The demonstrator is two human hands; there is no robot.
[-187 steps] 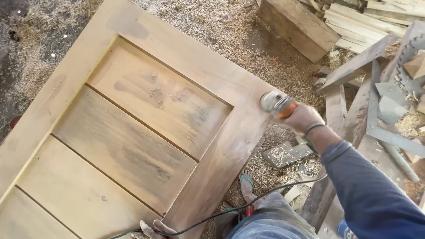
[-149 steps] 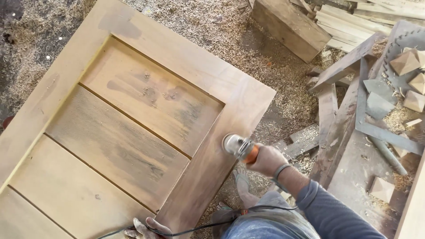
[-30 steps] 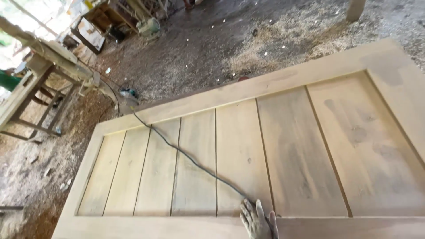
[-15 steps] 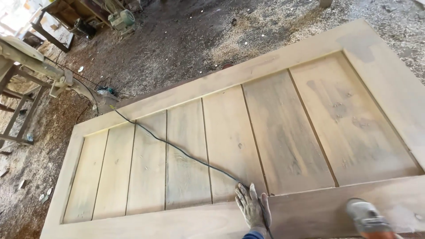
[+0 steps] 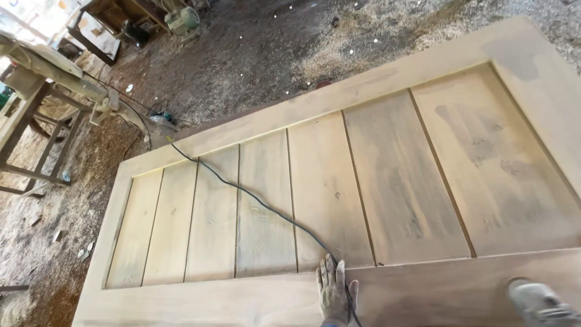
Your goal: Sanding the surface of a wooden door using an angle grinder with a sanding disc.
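Observation:
A large wooden panelled door point(image 5: 387, 85) lies flat, its several recessed boards running across the view. My left hand point(image 5: 332, 292), dusty, rests flat on the door's near long rail with the fingers pointing away from me. A black power cable point(image 5: 242, 191) crosses the boards from the far left edge and runs right past this hand. The blurred grey head of a handheld sander point(image 5: 535, 301) sits on the same near rail at the bottom right. My right hand is outside the picture.
The floor point(image 5: 272, 48) around the door is dark and strewn with sawdust and shavings. A wooden machine stand point(image 5: 42, 72) is at the left, with a green motor point(image 5: 182, 19) and a dark bench point(image 5: 100, 27) beyond it.
The view has swung from the door's end to its long side. In the last half second the sander has slid a little to the right along the near rail; my left hand stays put.

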